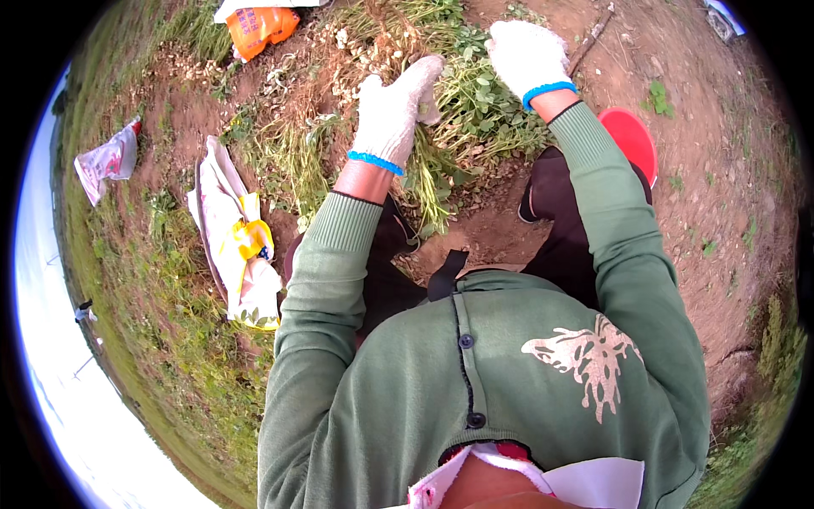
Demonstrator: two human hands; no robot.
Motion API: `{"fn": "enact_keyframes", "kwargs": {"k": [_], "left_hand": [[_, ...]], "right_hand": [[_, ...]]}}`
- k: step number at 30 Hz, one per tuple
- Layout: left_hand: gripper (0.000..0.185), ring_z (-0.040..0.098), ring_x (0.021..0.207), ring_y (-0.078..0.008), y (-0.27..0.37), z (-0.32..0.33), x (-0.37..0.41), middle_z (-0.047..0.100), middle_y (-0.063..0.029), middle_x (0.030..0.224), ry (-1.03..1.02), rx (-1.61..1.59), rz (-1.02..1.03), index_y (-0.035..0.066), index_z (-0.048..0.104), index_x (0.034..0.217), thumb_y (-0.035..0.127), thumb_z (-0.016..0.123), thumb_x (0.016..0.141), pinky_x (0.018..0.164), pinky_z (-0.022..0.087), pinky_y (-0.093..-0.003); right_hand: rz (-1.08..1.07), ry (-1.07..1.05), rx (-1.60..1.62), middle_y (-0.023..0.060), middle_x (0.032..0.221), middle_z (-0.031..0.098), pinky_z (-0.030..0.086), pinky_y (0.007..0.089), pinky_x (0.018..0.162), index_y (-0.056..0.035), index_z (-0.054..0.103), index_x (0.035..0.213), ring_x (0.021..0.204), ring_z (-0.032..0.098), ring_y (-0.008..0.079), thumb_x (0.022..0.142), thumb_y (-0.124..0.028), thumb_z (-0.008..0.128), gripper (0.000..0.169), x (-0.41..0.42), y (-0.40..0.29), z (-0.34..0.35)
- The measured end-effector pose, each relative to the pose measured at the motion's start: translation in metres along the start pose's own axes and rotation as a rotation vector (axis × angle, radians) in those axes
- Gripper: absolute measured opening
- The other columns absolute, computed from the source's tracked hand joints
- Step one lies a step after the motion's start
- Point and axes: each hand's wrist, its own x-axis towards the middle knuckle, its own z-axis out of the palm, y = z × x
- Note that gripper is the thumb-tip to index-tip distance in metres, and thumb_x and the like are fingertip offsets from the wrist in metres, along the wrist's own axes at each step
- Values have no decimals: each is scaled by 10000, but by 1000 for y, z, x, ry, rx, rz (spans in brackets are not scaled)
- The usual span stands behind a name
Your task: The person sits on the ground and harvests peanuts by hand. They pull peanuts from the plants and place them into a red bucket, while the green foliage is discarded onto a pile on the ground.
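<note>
My left hand, in a white knit glove with a blue cuff, is closed around a bunch of peanut plants. Their green stems hang out below the palm. Roots with pale peanut pods spread beyond the fingertips. To the right, my right hand, gloved the same way, is beside the leafy pile of peanut plants. Its fingers are curled down out of sight, so whether it grips anything is hidden.
A red plastic basin or stool is by my right knee. White and yellow sacks lie left, with another bag beyond. An orange bag lies ahead near loose pods. A stick rests on the soil.
</note>
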Motion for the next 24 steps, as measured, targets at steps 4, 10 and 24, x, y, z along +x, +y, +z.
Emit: {"fn": "enact_keyframes", "kwargs": {"k": [4, 10, 24], "left_hand": [[203, 356, 511, -92, 17, -7, -8, 390, 37, 600, -75, -127, -58, 7, 647, 949, 199, 665, 887, 488, 297, -263], [250, 316, 454, -83, 22, -12, -13, 330, 54, 566, -486, -356, -132, 1, 620, 1010, 235, 552, 954, 452, 283, -252], [429, 300, 429, -85, 20, -18, -14, 328, 56, 534, -556, -350, -131, 42, 584, 896, 421, 426, 1020, 443, 269, -249]], "right_hand": [[230, -272, 907, 126, 1004, 687, 562, 367, 761, -67, 662, 1103, 888, 682, 244, 943, -251, 558, 265, 6, 17, -23], [292, -589, 2000, 67, 1110, 628, 557, 295, 806, -42, 592, 1215, 961, 632, 162, 968, -155, 521, 281, -4, -25, -7], [-114, -535, 1387, 94, 918, 690, 531, 271, 671, -13, 640, 1148, 810, 663, 161, 955, -234, 599, 296, -10, -29, -48]]}}
